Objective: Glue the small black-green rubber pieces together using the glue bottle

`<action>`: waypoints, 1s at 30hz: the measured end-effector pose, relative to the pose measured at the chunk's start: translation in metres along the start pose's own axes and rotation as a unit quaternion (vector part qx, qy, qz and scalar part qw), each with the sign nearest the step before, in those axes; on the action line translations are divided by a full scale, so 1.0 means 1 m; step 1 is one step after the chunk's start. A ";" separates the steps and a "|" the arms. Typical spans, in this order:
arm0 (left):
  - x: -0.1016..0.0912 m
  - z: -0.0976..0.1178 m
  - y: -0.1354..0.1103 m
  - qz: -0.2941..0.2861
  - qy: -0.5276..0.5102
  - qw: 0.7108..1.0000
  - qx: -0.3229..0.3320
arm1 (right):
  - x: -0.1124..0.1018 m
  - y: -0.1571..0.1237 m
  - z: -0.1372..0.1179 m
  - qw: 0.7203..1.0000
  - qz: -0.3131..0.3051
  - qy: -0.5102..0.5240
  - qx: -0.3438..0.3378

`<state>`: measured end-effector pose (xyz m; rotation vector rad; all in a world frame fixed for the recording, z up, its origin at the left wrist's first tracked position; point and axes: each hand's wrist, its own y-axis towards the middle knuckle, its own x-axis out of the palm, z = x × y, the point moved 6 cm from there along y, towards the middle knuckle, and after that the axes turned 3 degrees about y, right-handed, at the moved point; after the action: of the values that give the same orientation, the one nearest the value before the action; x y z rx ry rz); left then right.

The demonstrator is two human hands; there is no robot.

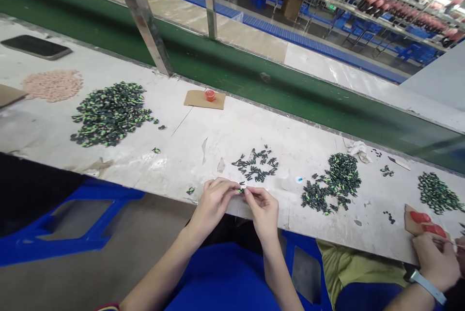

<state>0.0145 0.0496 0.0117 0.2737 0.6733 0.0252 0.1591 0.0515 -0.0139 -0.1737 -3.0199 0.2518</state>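
at white workbench [170, 168] edge | left hand [215, 198]: pinching small black-and-green piece [240, 190] | right hand [264, 208]: pinching its other end | advised: light grip, steady wrists

Sm. dk pc [240, 190] w/ bright-green markings, pinched btwn fingertips of L hand [214, 197] & R hand [265, 209], at near edge of bench [174, 161]. Mostly hidden by fingers, so full outline & exact tilt unclear. Dk bit shows at its top, pale spot just beside, R side; both too sm. to ID, can't tell if attached.
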 end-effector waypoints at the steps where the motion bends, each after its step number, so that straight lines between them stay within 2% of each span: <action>1: -0.001 0.000 0.000 -0.001 -0.006 1.000 -0.005 | 0.001 0.000 0.000 1.000 -0.002 0.001 -0.003; 10: -0.003 -0.001 0.002 -0.001 -0.126 0.988 -0.084 | 0.001 -0.002 -0.011 0.997 -0.024 -0.010 -0.071; 14: -0.006 0.007 0.003 0.017 -0.140 0.987 -0.083 | 0.001 -0.009 -0.016 0.993 0.010 -0.024 -0.112; 19: -0.009 0.016 0.001 0.035 -0.180 0.979 -0.093 | 0.001 -0.016 -0.026 0.976 0.033 -0.033 -0.215; 23: -0.008 0.017 0.001 0.037 -0.216 0.968 -0.122 | -0.001 -0.016 -0.032 0.961 0.022 -0.048 -0.273; 30: -0.006 0.015 0.003 0.015 -0.268 0.950 -0.159 | -0.001 -0.020 -0.040 0.929 -0.011 -0.134 -0.346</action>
<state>0.0197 0.0484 0.0274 -0.0253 0.1177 0.0852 0.1628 0.0383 0.0281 -0.1660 -3.2267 -0.8729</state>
